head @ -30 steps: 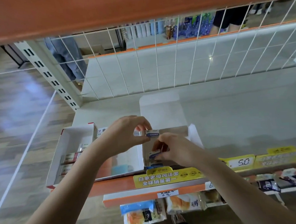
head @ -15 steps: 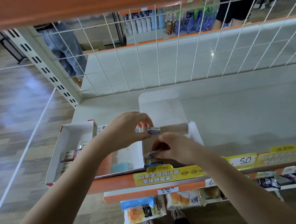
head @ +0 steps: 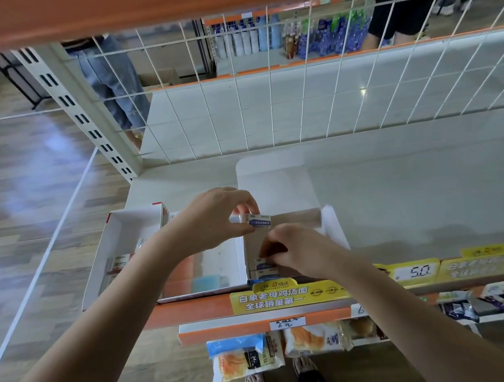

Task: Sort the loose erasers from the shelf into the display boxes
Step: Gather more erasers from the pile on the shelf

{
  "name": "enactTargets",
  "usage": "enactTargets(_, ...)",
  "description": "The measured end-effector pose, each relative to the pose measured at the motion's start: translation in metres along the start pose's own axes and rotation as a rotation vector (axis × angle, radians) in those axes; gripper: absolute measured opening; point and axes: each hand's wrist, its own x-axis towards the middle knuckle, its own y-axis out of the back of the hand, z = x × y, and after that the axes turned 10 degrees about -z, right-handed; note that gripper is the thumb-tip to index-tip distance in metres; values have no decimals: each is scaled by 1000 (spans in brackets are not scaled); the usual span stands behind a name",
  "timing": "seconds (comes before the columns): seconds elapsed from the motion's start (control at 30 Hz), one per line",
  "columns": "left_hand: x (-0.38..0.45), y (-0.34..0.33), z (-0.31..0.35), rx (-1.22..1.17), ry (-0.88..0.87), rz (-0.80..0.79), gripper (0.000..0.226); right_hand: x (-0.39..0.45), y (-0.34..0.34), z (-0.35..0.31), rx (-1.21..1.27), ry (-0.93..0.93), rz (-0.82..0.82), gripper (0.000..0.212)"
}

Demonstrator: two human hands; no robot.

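- The grey shelf [head: 393, 187] carries two open display boxes side by side at its front edge.
- The left display box [head: 134, 229], white inside, holds a few erasers along its left side.
- The right display box [head: 294, 220], brown inside, has erasers [head: 265, 269] stacked at its near end.
- The left hand [head: 214, 220] pinches a white-and-blue eraser [head: 259, 221] between thumb and fingertips, above the wall between the boxes.
- The right hand [head: 299, 250] reaches into the right box, fingers curled on the stacked erasers there.

Snack packets [head: 244, 360] hang below yellow price labels [head: 416, 272].
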Motion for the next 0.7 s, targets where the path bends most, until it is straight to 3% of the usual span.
enactTargets(0.23, 6, -2, 8, 97, -2, -57, 23, -20, 21, 3, -60, -34, 50, 29)
enactTargets(0.43, 22, -17, 24, 255, -59, -34, 25, -39, 47, 14, -148, -50, 170, 30)
enactTargets(0.7, 27, -31, 27, 406, -76, -113, 27, -38, 45, 20, -190, -24, 188, 27)
